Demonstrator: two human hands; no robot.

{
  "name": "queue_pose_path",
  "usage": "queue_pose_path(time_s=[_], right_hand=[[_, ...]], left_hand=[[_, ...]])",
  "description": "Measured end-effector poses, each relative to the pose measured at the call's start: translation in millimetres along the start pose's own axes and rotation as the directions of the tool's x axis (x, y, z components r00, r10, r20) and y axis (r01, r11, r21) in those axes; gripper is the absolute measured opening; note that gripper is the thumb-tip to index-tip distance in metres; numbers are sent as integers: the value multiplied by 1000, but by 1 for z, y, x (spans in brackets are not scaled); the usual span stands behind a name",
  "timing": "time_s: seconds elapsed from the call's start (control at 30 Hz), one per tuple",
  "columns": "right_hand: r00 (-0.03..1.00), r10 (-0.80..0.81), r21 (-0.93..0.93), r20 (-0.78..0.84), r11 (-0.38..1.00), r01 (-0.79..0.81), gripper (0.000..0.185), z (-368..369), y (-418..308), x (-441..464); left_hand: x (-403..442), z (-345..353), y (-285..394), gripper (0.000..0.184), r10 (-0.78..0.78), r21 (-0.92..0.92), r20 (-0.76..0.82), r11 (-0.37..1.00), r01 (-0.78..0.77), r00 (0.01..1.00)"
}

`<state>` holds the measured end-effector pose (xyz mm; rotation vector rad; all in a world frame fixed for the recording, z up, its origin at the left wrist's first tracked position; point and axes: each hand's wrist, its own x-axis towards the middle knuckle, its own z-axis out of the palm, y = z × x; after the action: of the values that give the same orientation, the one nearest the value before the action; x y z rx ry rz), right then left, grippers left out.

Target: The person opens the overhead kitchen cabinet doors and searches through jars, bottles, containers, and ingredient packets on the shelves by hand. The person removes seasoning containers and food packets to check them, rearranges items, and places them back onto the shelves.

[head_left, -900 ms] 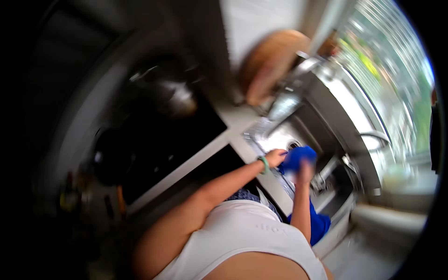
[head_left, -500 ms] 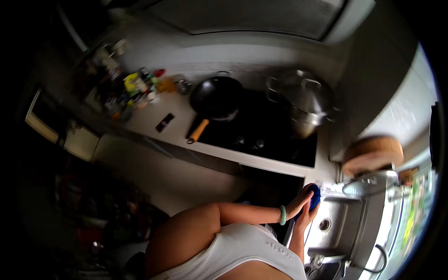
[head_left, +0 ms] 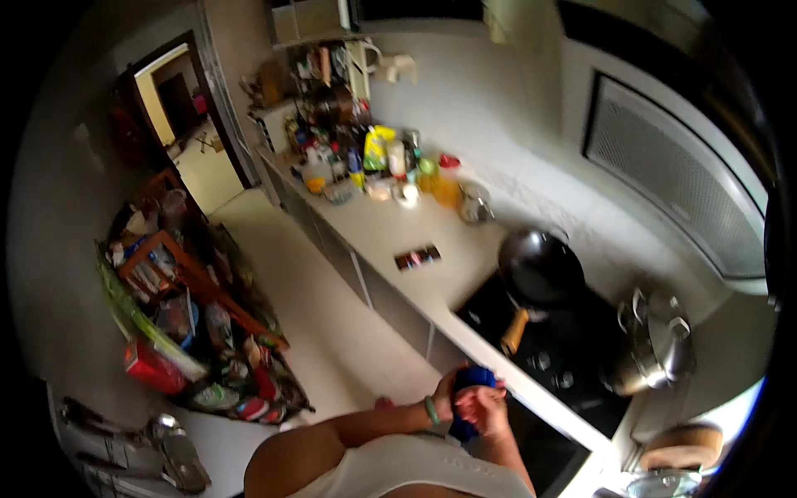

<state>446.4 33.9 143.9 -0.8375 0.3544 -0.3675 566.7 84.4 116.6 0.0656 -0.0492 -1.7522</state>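
Observation:
Both of my hands are together low in the view, in front of the stove counter. My left hand (head_left: 446,395), with a green bangle at the wrist, is closed around one side of a blue cloth (head_left: 475,377). Pressed against the cloth from the other side, my right hand (head_left: 486,410) has its fingers curled over it. Part of the cloth hangs below the hands. Motion blur softens the fingers.
A black wok (head_left: 541,270) with a wooden handle and a steel pot (head_left: 652,349) stand on the black cooktop (head_left: 573,398). A phone-like dark object (head_left: 418,257) lies on the counter (head_left: 374,224). Bottles crowd its far end. A packed rack (head_left: 199,290) stands left, near a doorway.
My view has swung left, away from the sink toward the counter and doorway. Both hands have moved away from the sink's edge, still holding the blue cloth.

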Motion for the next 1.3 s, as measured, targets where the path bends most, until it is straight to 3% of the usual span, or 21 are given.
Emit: queue_pose_path(time_s=[0.13,0.2,0.27,0.33,0.4,0.43,0.47,0.57,0.6,0.7,0.73,0.77,0.93,1.0,1.03,1.07,1.13,1.17,1.23,1.27,1.3], right_hand=[[996,-76,-183,54,979,84,29,66,46,134],[881,-452,-658,139,622,424,24,103,70,177],[840,-519,-719,159,522,459,38,114,73,219],[699,-637,-703,324,332,629,59,146,60,251],[809,-493,-666,320,491,562,78,159,76,284],[846,-477,-635,238,583,507,71,162,87,302],[877,-452,-599,162,661,451,64,157,96,321],[996,-74,0,-54,997,74,46,156,97,381],[992,83,144,-92,987,-69,43,159,93,397],[952,288,262,106,915,-306,42,129,128,457],[949,295,206,114,927,-313,43,121,141,480],[940,330,193,81,920,-340,41,133,137,494],[914,405,191,0,897,-398,36,161,122,577],[945,318,154,-76,940,-304,33,187,99,583],[939,324,161,-114,939,-304,38,199,90,589],[940,319,155,-118,941,-300,38,210,82,589],[973,159,18,-168,987,-159,45,248,62,591],[999,-37,-111,-22,993,35,48,235,85,606],[930,-352,-554,-106,797,239,43,240,95,630],[854,-508,-679,-108,665,310,42,245,100,641],[831,-528,-654,-177,694,301,46,250,96,653]], left_hand=[[-36,-68,128,68,161,125,5,979,-160,987],[-60,-71,188,67,327,132,-88,940,-314,941],[-79,-14,232,64,576,263,-317,817,-514,753],[-94,18,265,59,692,417,-311,715,-561,651],[-88,9,284,47,721,450,-157,661,-601,675],[-92,-7,302,49,644,395,-370,762,-514,669],[-91,-6,312,49,640,379,-377,766,-519,669],[-90,18,352,58,939,807,5,199,-557,343],[-87,-3,367,57,962,847,101,52,-530,255],[-86,-29,419,48,931,774,107,142,-617,349],[-83,-41,444,41,777,487,26,540,-687,629],[-78,-55,469,36,529,117,80,836,-535,845],[-80,-71,568,39,480,322,-78,842,-433,874],[-81,-51,593,37,755,900,-235,407,-155,612],[-76,-56,605,39,891,945,-156,260,-197,427],[-68,-63,616,39,890,944,-153,261,-204,430],[-50,-63,642,37,983,983,150,-160,91,105],[-36,-78,647,33,967,986,116,-86,-139,225],[-12,-97,646,31,849,703,119,293,-648,514],[-2,-109,652,33,724,487,-35,614,-621,689],[17,-138,655,33,765,694,-36,482,-535,643]])
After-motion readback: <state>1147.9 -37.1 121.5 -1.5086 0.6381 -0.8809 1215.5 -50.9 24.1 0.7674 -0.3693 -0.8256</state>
